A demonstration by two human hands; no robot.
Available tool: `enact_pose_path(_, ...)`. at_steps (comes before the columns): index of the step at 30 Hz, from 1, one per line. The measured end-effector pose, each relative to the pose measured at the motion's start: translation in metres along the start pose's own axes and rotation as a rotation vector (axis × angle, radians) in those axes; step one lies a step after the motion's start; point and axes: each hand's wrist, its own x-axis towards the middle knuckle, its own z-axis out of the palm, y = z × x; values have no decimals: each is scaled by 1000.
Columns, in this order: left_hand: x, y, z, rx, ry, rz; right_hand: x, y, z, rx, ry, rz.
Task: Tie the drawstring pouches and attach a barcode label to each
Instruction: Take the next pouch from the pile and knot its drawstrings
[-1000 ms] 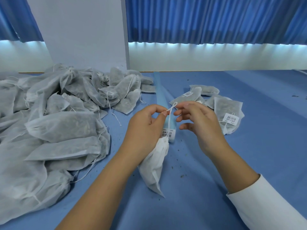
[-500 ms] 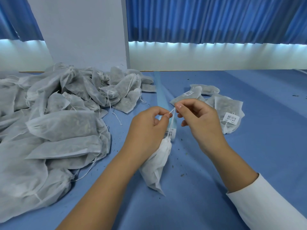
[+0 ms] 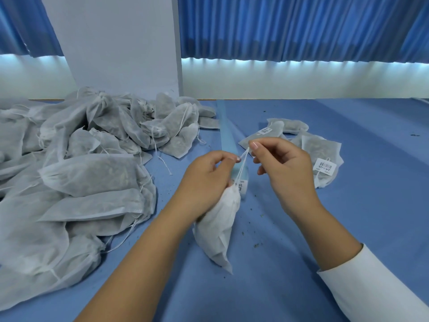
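A white drawstring pouch (image 3: 217,231) hangs from my left hand (image 3: 205,182), which grips its gathered neck and pinches one end of the white drawstring (image 3: 242,162) between thumb and forefinger. My right hand (image 3: 282,166) pinches the other end of the string just above and to the right. The string runs taut from the pouch neck up to both sets of fingertips. Behind the hands lies a blue label strip (image 3: 228,131) with a barcode label (image 3: 241,185) at its near end.
A big heap of grey-white pouches (image 3: 76,177) covers the left of the blue table (image 3: 371,217). A few pouches with barcode labels (image 3: 323,159) lie at the right. Dark crumbs dot the cloth near the hands. A white pillar and blue curtains stand behind.
My right hand has closed its fingers onto the string end and drawn it up and rightward, away from the left hand. The left hand and pouch have barely moved.
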Motion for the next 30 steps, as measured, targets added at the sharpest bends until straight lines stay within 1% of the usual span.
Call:
enact_pose_path(2, 3, 2, -10, -61, -144, -157, 1, 1, -1, 14, 27, 20)
enact_pose_path(4, 5, 4, -20, -139, -298, -262, 3, 1, -1, 13, 61, 30)
enact_pose_path(6, 7, 1, -25, -173, -384, -279, 4, 1, -2, 20, 91, 26)
enact_pose_path(9, 6, -3, -29, -107, -426, -205, 4, 1, -4, 22, 121, 8)
enact_pose_path(12, 5, -6, -28, -70, -360, -186, 4, 0, -4, 35, 143, -3)
enact_pose_path(15, 7, -8, -24, -83, -204, -206, 2, -2, -4, 27, 133, -32)
enact_pose_path(19, 13, -14, -22, -115, 71, -206, -6, -3, 1, -103, 38, -187)
enact_pose_path(21, 17, -17, -23, -149, 162, -208, -11, -2, 6, -178, -47, -277)
enact_pose_path(25, 21, -17, -27, -325, 265, -244, -17, 6, 12, -304, -211, -339)
enact_pose_path(27, 22, -17, -31, -419, 304, -252, -18, 10, 13, -362, -256, -316)
enact_pose_path(30, 23, -15, -34, -570, 289, -286, -18, 11, 14, -387, -275, -226)
